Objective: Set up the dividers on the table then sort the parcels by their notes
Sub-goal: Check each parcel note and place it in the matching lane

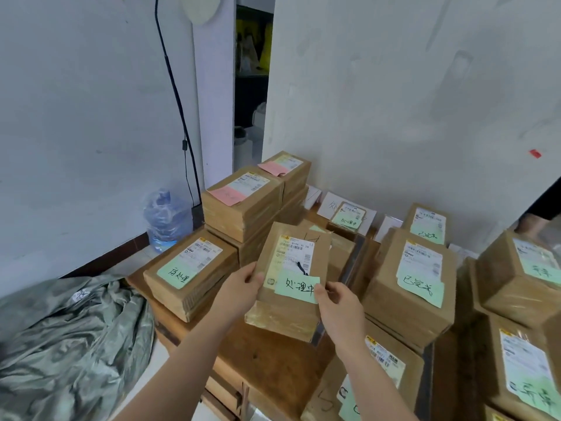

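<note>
- Left hand [241,288]: bare, with slim fingers and a rounded thumb.
- Left forearm [182,360]: bare from the wrist to the near edge of the view, smooth and slender.
- Right hand [340,311]: bare, knuckles showing.
- Right forearm [373,381]: bare from the wrist to the near edge.

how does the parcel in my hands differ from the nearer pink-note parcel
The held parcel carries a green note; the pink-note parcel a pink one. The held parcel is tilted, gripped by left hand and right hand; the pink-note parcel lies flat atop a stack. Both are brown cardboard with printed labels.
</note>
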The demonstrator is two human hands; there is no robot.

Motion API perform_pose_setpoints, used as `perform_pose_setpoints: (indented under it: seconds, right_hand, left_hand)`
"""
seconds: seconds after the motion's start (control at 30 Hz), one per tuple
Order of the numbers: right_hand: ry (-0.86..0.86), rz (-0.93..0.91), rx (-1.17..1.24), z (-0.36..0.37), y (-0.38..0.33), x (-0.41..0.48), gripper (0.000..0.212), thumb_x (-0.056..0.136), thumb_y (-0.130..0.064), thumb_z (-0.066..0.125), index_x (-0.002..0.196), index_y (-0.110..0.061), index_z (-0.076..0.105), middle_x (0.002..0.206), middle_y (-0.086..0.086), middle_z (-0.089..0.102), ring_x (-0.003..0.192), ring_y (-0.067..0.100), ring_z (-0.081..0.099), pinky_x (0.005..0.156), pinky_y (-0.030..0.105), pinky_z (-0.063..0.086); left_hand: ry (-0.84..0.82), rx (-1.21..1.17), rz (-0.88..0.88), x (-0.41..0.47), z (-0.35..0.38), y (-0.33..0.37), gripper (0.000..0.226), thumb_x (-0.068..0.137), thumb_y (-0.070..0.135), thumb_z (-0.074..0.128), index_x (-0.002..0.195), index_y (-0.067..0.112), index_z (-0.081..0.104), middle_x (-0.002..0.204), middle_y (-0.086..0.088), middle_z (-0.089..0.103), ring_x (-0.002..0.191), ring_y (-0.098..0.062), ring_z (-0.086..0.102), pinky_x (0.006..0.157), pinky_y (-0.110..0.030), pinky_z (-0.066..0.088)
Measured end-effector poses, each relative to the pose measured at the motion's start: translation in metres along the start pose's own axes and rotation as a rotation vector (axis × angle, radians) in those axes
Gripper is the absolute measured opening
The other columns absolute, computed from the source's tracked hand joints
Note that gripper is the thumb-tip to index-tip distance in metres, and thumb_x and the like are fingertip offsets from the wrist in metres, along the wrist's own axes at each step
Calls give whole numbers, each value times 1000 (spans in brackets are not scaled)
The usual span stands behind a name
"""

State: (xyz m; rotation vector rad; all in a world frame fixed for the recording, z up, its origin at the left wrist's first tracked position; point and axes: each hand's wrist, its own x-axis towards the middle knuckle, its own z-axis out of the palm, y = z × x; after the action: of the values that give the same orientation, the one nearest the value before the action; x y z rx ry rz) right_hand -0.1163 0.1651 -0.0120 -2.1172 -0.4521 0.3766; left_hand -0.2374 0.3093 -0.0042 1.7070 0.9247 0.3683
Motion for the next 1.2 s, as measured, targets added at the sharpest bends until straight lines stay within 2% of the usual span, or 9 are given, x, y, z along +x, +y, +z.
perform_pose_setpoints:
  seconds: [0.17,0.3,0.4,0.57,0.67,0.83,0.93,1.03,1.2]
  right_hand:
    - [35,72,-62,12,2,-7,24,98,-40,51,115,-26,59,100,-17,66,82,-2,58,59,20,47]
    - [62,142,-82,23,2,-14,29,98,-41,50,123,-26,55,103,-14,65,84,4,61,63,26,55]
    - [72,177,-128,32,3,-18,35,99,-41,49,129,-24,53,118,-9,67,89,5,60,59,18,50]
    - [86,194,-218,44,7,-16,33,100,-36,48,127,-21,58,116,-7,67,92,8,59,77,26,55]
    - [82,204,-239,50,11,-15,37,101,-33,48,135,-19,52,123,-5,65,107,14,61,85,28,53]
    - [86,241,-281,60,17,-12,33,99,-27,51,132,-22,52,124,-5,65,109,14,63,83,29,56]
    - [89,251,-287,66,21,-11,35,97,-24,54,132,-25,53,123,-6,67,107,13,65,83,30,58]
    - [102,259,-288,68,22,-10,34,97,-25,55,131,-27,53,122,-7,67,106,13,66,83,33,59]
    - [128,254,-324,71,19,-11,36,98,-26,53,133,-25,50,122,-6,67,109,16,65,84,35,58]
  left_hand:
    - [-89,16,-23,13,-3,-12,26,102,32,42,122,36,58,106,11,68,98,-13,63,87,-41,52]
    - [-166,76,-41,24,-7,-22,37,101,38,41,136,33,50,123,9,63,106,-13,60,91,-39,52]
    - [-213,98,-52,33,-8,-32,41,101,38,41,141,32,47,127,8,61,110,-14,59,91,-37,52]
    - [-279,133,-56,43,-6,-41,40,101,35,42,140,30,47,128,9,61,108,-14,59,87,-36,54]
    - [-303,157,-68,47,-5,-44,43,101,36,41,144,31,43,130,10,60,110,-14,59,89,-37,54]
    - [-334,220,-39,50,-2,-44,42,103,32,39,145,26,41,134,5,57,106,-11,53,80,-25,45]
    - [-337,250,-13,52,-1,-49,42,103,31,40,145,24,40,136,3,57,114,-15,55,82,-26,47]
    - [-349,279,3,55,0,-51,42,103,32,39,145,24,39,133,4,59,107,-14,56,81,-26,50]
    - [-368,354,40,58,0,-48,43,104,30,37,146,19,36,138,1,55,120,-18,54,83,-26,48]
